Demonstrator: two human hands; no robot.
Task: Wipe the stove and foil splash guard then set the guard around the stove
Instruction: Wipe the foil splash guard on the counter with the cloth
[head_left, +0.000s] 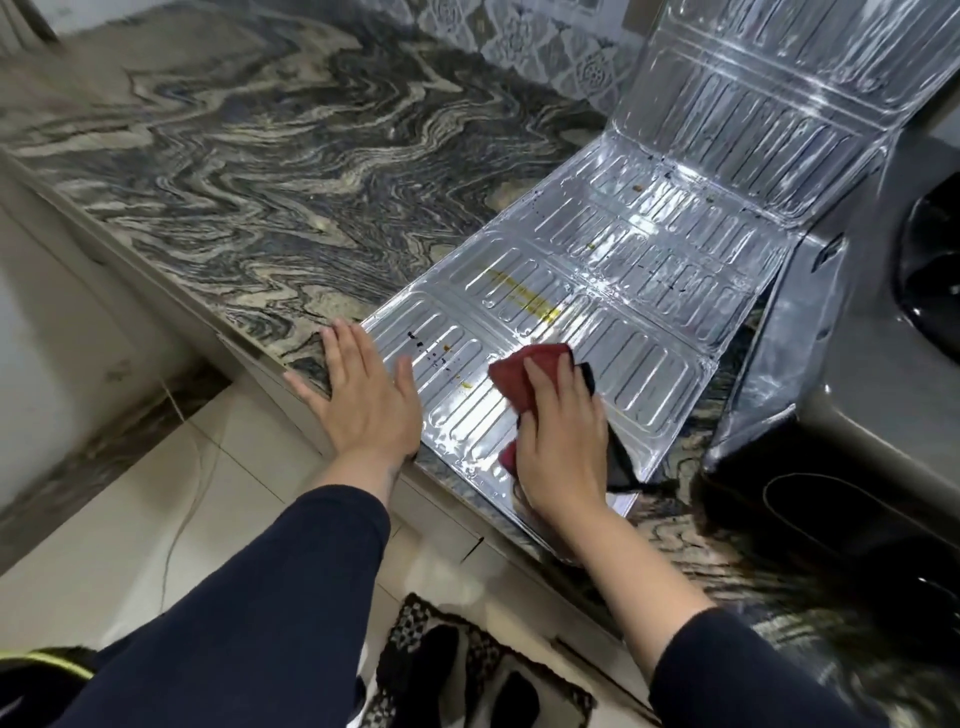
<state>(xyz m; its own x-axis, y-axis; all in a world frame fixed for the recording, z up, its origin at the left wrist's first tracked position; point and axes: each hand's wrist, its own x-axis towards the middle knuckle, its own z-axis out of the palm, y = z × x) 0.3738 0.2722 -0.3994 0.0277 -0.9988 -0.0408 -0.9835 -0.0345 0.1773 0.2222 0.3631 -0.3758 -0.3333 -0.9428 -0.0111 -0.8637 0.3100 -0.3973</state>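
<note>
The silver foil splash guard lies unfolded on the marble counter, one panel flat near the front edge, another rising against the tiled wall. Yellow streaks and dark specks mark the flat panel. My left hand presses flat, fingers spread, on the guard's near left corner and the counter edge. My right hand presses a red and black cloth onto the flat panel's near end. The dark stove stands at the right, partly cut off by the frame.
The swirled grey marble counter stretches to the left. Patterned wall tiles run behind it. Below are pale floor tiles and a black-and-white mat.
</note>
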